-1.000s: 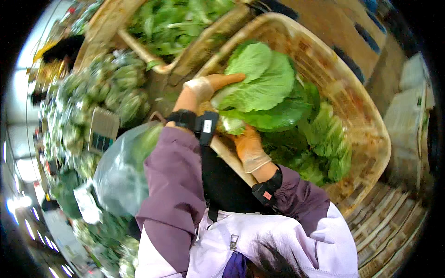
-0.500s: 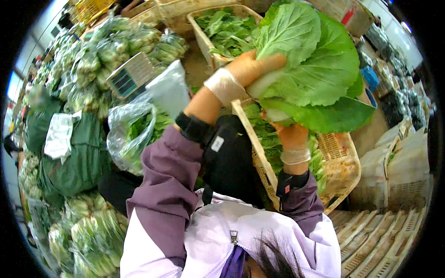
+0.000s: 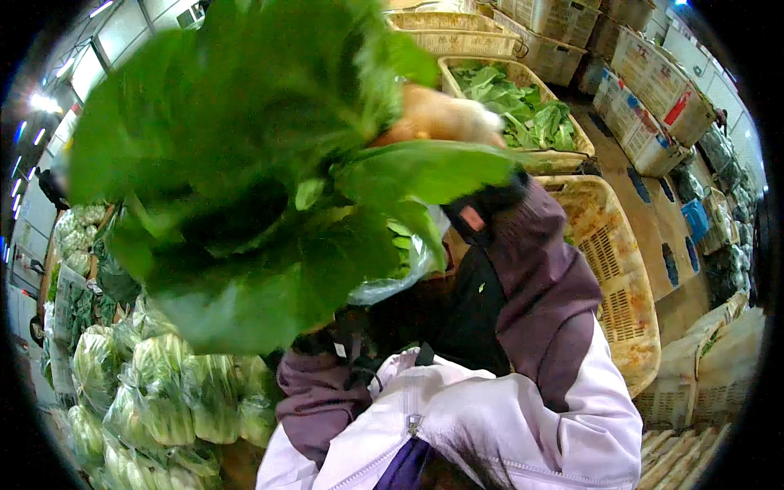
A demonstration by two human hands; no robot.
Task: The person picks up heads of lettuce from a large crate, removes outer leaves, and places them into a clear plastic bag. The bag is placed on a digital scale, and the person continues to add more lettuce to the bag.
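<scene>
A large head of leafy cabbage, dark green and blurred, fills the upper left, close to the camera. My right hand is closed on its right side, with the fingers partly covered by leaves; a pale band circles the wrist. My left hand is hidden behind the lower leaves, and only the purple sleeve and part of the dark wrist strap show. Below the leaves, a clear plastic bag with greens in it peeks out near my lap.
At my right stands a yellowed plastic crate. Beyond it, another crate holds loose green leaves. Bagged cabbages are piled at the lower left. Stacked boxes stand far right, and slatted crates lie at the lower right.
The cabbage has swung from the upper right to the upper left, nearer the camera, with my right hand on it. My left hand has gone behind the leaves. The view has turned too.
</scene>
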